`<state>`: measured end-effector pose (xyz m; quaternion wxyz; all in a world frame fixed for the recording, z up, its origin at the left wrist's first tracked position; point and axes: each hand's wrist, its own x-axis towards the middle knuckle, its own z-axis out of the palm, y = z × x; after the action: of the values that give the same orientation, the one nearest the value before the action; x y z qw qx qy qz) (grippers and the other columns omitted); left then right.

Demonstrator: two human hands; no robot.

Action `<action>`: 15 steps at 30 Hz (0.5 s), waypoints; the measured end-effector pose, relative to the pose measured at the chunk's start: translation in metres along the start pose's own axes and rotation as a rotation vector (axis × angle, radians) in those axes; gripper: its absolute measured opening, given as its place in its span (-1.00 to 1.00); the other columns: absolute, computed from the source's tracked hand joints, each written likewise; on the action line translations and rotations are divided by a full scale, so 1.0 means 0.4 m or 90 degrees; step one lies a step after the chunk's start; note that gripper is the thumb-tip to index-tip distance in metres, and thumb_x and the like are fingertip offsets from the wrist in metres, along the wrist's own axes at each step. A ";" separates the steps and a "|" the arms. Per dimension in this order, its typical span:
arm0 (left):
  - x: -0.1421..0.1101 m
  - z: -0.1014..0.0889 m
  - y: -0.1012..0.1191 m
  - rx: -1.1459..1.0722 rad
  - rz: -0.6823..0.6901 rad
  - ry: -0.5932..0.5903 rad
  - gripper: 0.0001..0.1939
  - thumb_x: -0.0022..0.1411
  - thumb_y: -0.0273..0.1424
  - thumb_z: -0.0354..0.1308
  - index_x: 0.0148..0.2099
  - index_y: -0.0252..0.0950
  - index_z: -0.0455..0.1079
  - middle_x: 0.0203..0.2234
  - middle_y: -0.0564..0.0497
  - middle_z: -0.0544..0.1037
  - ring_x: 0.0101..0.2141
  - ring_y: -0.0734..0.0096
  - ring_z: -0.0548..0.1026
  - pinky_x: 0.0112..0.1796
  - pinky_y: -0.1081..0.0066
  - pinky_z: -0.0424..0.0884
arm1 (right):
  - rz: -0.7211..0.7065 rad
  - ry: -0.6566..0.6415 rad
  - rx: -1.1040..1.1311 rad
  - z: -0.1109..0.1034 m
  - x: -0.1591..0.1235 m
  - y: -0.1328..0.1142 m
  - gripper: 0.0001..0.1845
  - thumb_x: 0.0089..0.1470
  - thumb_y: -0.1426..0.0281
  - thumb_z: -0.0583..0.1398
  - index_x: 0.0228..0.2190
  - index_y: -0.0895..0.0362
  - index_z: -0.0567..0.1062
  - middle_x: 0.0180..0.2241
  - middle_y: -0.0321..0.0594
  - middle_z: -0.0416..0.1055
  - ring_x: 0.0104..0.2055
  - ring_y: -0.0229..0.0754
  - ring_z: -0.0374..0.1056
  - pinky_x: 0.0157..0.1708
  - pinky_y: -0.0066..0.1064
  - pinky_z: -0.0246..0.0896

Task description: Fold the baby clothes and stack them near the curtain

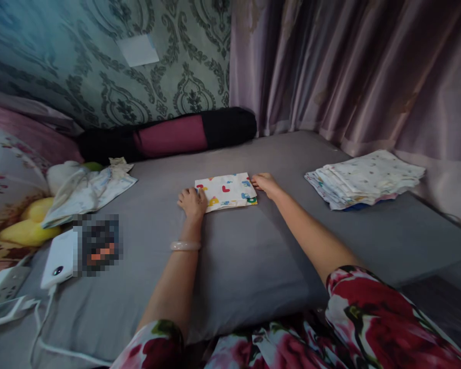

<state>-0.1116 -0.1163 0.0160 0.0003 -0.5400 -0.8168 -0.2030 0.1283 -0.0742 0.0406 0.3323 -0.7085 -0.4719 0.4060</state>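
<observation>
A white cloth (226, 189) with red, blue and yellow printed shapes lies folded into a flat rectangle on the grey bed sheet. My left hand (193, 201) is at its left edge, fingers bent and closed on that side, with a pale bangle (185, 246) around the wrist. At the right edge, my right hand (266, 184) pinches the cloth by its side near the far corner. Its fingertips are partly hidden from view.
To the right is a stack of folded cloths (363, 179). At left lie a crumpled cloth (96, 189), a yellow plush thing (33, 223), a white power bank (61, 256) with a cable, and a power strip (7, 287). A black and maroon roll (172, 134) lines the wall.
</observation>
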 end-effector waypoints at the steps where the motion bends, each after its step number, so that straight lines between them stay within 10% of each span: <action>1: 0.000 0.000 0.000 0.006 -0.005 0.003 -0.58 0.32 -0.22 -0.07 0.01 -0.36 0.43 0.02 -0.31 0.41 0.05 -0.09 0.32 -0.02 0.04 0.24 | 0.020 -0.006 -0.014 -0.006 0.001 -0.001 -0.82 0.19 0.44 0.11 -0.31 0.20 0.52 -0.36 -0.17 0.55 -0.42 -0.35 0.44 -0.49 -0.63 0.21; 15: 0.062 -0.028 -0.026 -0.057 -0.093 -0.116 -0.57 0.11 -0.10 0.11 -0.16 -0.35 0.49 -0.12 -0.38 0.56 -0.03 -0.20 0.46 -0.07 -0.03 0.32 | 0.070 -0.026 -0.169 0.008 -0.002 -0.037 -0.84 0.03 0.36 0.31 -0.42 0.24 0.55 -0.68 -0.24 0.40 -0.66 -0.30 0.29 -0.68 -0.56 0.08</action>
<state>-0.1336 -0.1018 0.0281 -0.1127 -0.4946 -0.8407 -0.1893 0.1193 -0.0697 0.0518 0.2034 -0.7628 -0.4884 0.3719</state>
